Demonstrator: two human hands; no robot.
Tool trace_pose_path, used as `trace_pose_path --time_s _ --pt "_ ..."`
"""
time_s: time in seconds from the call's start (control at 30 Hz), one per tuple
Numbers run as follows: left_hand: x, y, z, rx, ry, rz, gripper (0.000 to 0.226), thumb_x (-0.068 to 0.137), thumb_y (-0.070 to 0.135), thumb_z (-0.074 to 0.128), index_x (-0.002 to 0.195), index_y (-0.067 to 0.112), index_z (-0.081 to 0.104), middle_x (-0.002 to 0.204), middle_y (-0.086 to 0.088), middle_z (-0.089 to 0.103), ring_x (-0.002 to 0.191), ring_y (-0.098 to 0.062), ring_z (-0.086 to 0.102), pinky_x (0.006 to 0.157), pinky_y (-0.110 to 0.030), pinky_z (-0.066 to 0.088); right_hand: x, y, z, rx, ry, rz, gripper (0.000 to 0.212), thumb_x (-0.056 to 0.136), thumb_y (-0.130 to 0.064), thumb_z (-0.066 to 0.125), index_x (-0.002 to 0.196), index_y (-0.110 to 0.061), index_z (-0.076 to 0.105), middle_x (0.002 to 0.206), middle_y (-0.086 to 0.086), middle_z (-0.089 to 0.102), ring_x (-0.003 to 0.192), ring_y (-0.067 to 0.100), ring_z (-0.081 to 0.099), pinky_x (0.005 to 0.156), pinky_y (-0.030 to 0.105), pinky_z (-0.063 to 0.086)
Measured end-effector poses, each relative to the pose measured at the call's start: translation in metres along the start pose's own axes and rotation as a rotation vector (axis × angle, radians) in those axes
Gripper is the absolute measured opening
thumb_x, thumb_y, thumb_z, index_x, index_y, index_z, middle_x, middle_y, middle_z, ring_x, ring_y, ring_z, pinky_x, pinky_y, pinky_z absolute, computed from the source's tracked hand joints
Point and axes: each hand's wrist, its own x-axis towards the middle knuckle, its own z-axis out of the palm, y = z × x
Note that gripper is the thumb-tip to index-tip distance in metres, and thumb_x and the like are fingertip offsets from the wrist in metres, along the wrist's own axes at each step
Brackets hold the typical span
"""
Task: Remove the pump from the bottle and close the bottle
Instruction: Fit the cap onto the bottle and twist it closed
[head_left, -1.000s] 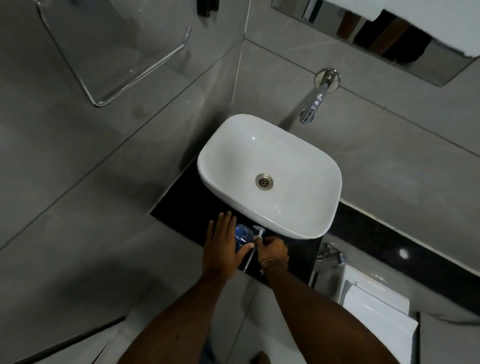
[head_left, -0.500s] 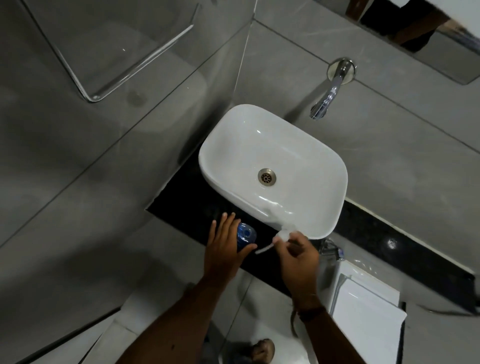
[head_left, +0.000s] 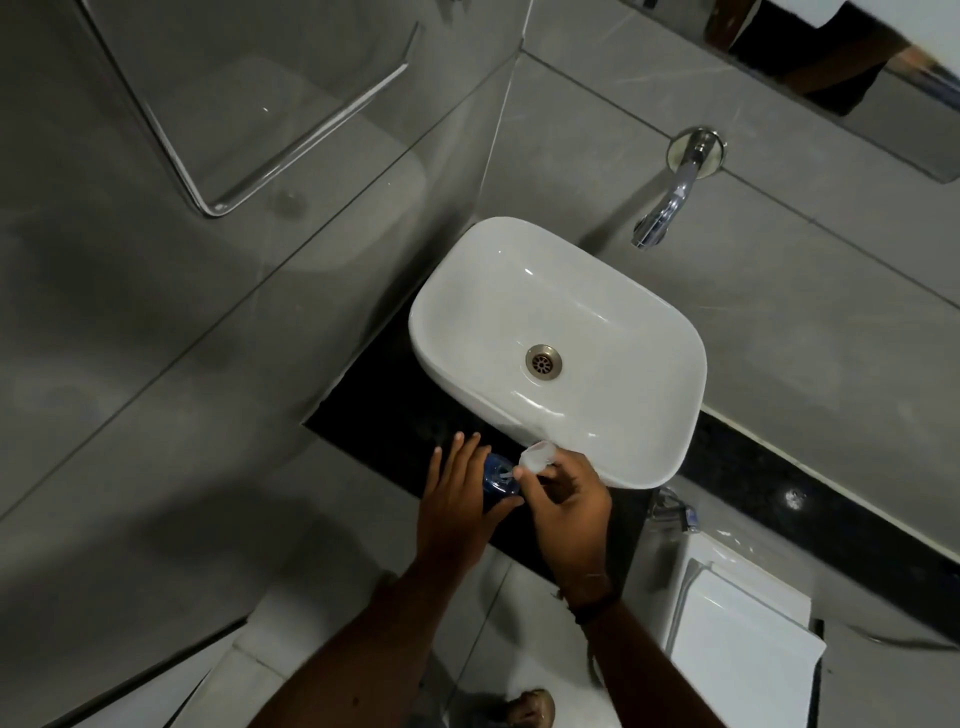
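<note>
A small blue bottle (head_left: 497, 480) stands on the black counter (head_left: 384, 410) just in front of the white basin (head_left: 561, 343). My left hand (head_left: 457, 506) wraps it from the left, thumb across its near side. My right hand (head_left: 569, 501) is right beside the bottle and pinches a small round white piece (head_left: 536, 457) at its fingertips, just above and to the right of the bottle's mouth. Whether that piece is the pump head or a cap, I cannot tell. No tube is visible.
The basin's rim overhangs the counter right behind my hands. A chrome tap (head_left: 670, 197) juts from the grey tiled wall. A white toilet cistern (head_left: 737, 623) sits low at the right, and a glass shelf (head_left: 249, 130) hangs on the left wall.
My right hand pulled the pump with its tube out and away to the right, then came back to the bottle's mouth holding a round white piece. The left hand stayed on the bottle.
</note>
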Motion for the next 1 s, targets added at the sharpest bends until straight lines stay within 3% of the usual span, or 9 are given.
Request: trace_pose_path --time_s 0.1,0.37,0.53,0.63,0.7,0.8,0.83,0.97,1.0 --pt "0.000 0.002 -0.003 -0.001 0.020 0.024 0.088 0.094 0.072 0.024 0.140 0.004 0.056 0.150 -0.013 0.054 0.148 -0.029 0.038 0.121 -0.057 0.030 0.002 0.016 0.013 -0.070 -0.056 0.007 0.048 0.081 -0.006 0.084 0.091 -0.052 0.076 0.099 -0.011 0.077 0.097 0.011 0.076 0.092 0.039 0.063" --pt "-0.001 -0.001 -0.002 0.080 0.003 0.070 0.069 0.104 0.054 0.025 0.141 0.004 0.054 0.152 -0.014 0.052 0.149 -0.030 0.036 0.120 -0.057 0.032 0.000 0.032 0.024 -0.221 -0.079 0.018 0.030 0.079 -0.015 0.088 0.106 -0.023 0.081 0.102 -0.006 0.075 0.106 0.020 0.068 0.099 0.047 0.056" --pt "-0.001 -0.002 0.000 0.047 0.028 0.061 0.061 0.099 0.045 0.040 0.140 0.003 0.055 0.150 -0.014 0.055 0.148 -0.030 0.038 0.120 -0.057 0.032 0.000 0.032 0.010 -0.274 0.037 -0.059 0.035 0.057 -0.026 0.100 0.068 -0.021 0.066 0.074 -0.007 0.064 0.075 0.018 0.062 0.074 0.051 0.055" --pt "-0.001 -0.002 0.000 0.068 0.028 0.061 0.055 0.096 0.037 0.063 0.139 0.005 0.055 0.150 -0.013 0.054 0.150 -0.027 0.034 0.120 -0.055 0.031 -0.003 0.034 0.009 -0.290 -0.047 -0.010 0.057 0.059 -0.039 0.095 0.107 -0.017 0.074 0.107 0.000 0.070 0.104 0.023 0.064 0.096 0.046 0.056" --pt "-0.002 -0.002 -0.001 0.079 0.005 0.056 0.059 0.097 0.044 0.060 0.140 0.004 0.055 0.151 -0.012 0.053 0.149 -0.028 0.036 0.120 -0.055 0.031 -0.004 0.032 0.012 -0.298 -0.130 0.015 0.072 0.062 -0.041 0.094 0.126 -0.016 0.073 0.119 0.002 0.070 0.117 0.023 0.061 0.106 0.040 0.052" --pt "-0.002 -0.001 -0.002 0.084 0.001 0.066 0.059 0.103 0.047 0.040 0.141 0.004 0.054 0.152 -0.013 0.053 0.150 -0.028 0.033 0.121 -0.056 0.030 -0.003 0.032 0.012 -0.318 -0.024 -0.032 0.035 0.059 -0.024 0.100 0.081 -0.014 0.073 0.087 0.007 0.069 0.086 0.030 0.065 0.083 0.058 0.055" --pt "-0.002 -0.001 -0.002 0.070 0.007 0.064 0.063 0.104 0.050 0.033 0.141 0.003 0.054 0.151 -0.014 0.054 0.150 -0.028 0.034 0.120 -0.057 0.031 -0.002 0.035 0.011 -0.305 0.025 -0.024 0.037 0.057 -0.020 0.100 0.072 -0.013 0.067 0.080 0.007 0.067 0.079 0.031 0.063 0.077 0.059 0.053" --pt "-0.001 -0.001 -0.004 0.024 0.004 0.053 0.077 0.096 0.063 0.038 0.141 0.003 0.053 0.153 -0.012 0.051 0.150 -0.029 0.036 0.121 -0.057 0.029 -0.009 0.035 0.008 -0.303 -0.128 0.013 0.065 0.058 -0.035 0.096 0.116 -0.013 0.074 0.114 0.000 0.068 0.113 0.022 0.060 0.106 0.033 0.050" --pt "-0.002 -0.001 -0.004 0.027 0.002 0.055 0.076 0.096 0.062 0.037 0.142 0.004 0.053 0.153 -0.012 0.051 0.150 -0.029 0.035 0.122 -0.057 0.029 -0.009 0.034 0.010 -0.310 -0.133 0.015 0.062 0.059 -0.034 0.097 0.113 -0.013 0.075 0.113 0.002 0.069 0.112 0.024 0.061 0.106 0.036 0.052"
